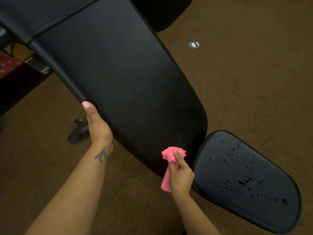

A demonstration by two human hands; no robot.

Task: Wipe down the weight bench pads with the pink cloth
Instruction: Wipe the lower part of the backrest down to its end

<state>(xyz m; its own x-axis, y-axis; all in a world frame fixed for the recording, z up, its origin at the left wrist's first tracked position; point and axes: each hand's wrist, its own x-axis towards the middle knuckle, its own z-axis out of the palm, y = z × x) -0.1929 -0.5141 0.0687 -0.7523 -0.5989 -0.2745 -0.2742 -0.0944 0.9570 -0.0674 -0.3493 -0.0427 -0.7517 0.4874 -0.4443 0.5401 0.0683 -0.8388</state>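
Note:
The long black back pad [118,78] of the weight bench runs from the upper left down to the lower middle. My left hand [97,126] grips its left edge, thumb on top and fingers hidden underneath. My right hand [180,175] is closed on the bunched pink cloth [171,156], which presses against the near end of the back pad. A tail of the cloth hangs below my fist. The smaller black seat pad [245,182] lies at the lower right, dotted with several liquid droplets.
Brown carpet [254,82] surrounds the bench. A round metal floor plate [193,44] sits in the carpet at upper right. A black bench foot or wheel [78,133] shows under the pad's left side. Dark and red objects [10,65] crowd the far left.

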